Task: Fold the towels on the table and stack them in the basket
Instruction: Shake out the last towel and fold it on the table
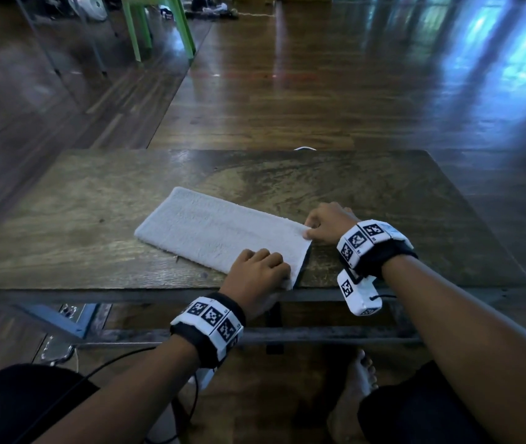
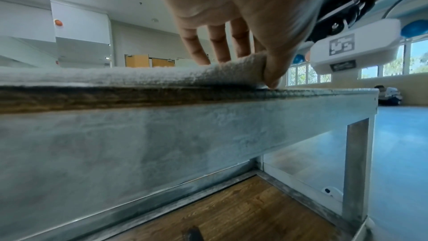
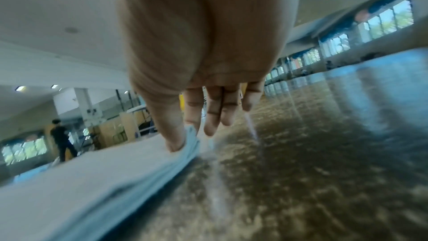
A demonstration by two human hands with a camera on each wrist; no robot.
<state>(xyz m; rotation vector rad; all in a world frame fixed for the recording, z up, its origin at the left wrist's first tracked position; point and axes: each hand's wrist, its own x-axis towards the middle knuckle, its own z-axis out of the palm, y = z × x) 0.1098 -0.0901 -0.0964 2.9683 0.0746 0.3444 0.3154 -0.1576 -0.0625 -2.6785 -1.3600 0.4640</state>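
A pale grey towel (image 1: pixel 216 230), folded into a long strip, lies slanted across the wooden table (image 1: pixel 95 200). My left hand (image 1: pixel 260 267) pinches the towel's near right corner at the table's front edge; in the left wrist view the thumb and fingers (image 2: pixel 217 47) clamp the thick folded edge of the towel (image 2: pixel 139 76). My right hand (image 1: pixel 325 225) pinches the far right corner, thumb on top of the layered towel edge (image 3: pixel 162 155) in the right wrist view. No basket is in view.
The table's front edge (image 1: pixel 159 294) runs just under my left wrist. Metal frame rails (image 2: pixel 162 144) sit beneath the top. A green chair (image 1: pixel 159 30) stands far back on the wooden floor. My bare foot (image 1: pixel 356 389) rests under the table.
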